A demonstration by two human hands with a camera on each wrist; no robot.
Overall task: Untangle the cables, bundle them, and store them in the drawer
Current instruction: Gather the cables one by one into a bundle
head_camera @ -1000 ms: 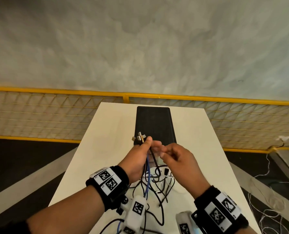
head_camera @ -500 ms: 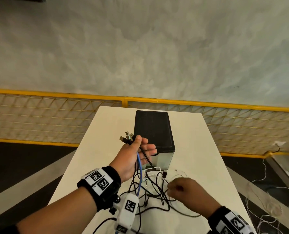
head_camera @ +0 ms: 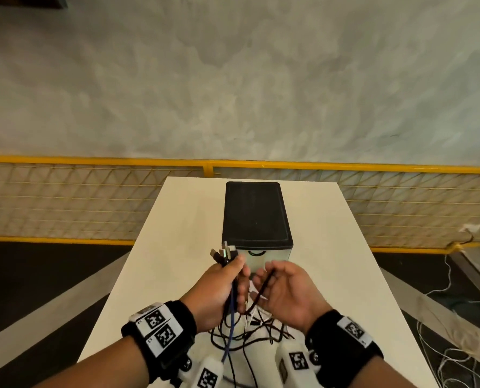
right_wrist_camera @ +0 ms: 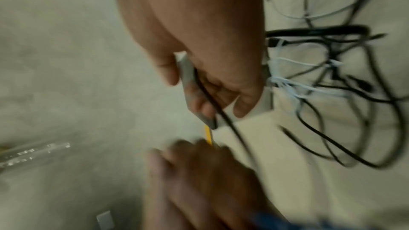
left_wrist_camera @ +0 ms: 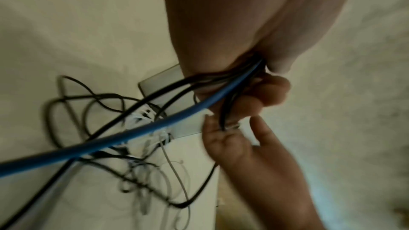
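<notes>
The left hand [head_camera: 219, 287] grips the cable bundle [head_camera: 231, 312], plugs up, before the drawer box [head_camera: 257, 217]; the right hand [head_camera: 286, 292], risen off the table [head_camera: 345, 261], now pinches a black cable [head_camera: 264, 287]. Its fingertips are blurred in both wrist views.

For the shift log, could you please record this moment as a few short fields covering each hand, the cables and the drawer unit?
left hand: grips a bunch of cable ends, plugs sticking up above the fist
blue cable: runs from the left hand down to the table
right hand: holds one black cable beside the left hand
loose cables: lie tangled on the table under the hands
drawer unit: black-topped, behind the hands; drawer looks closed
</notes>
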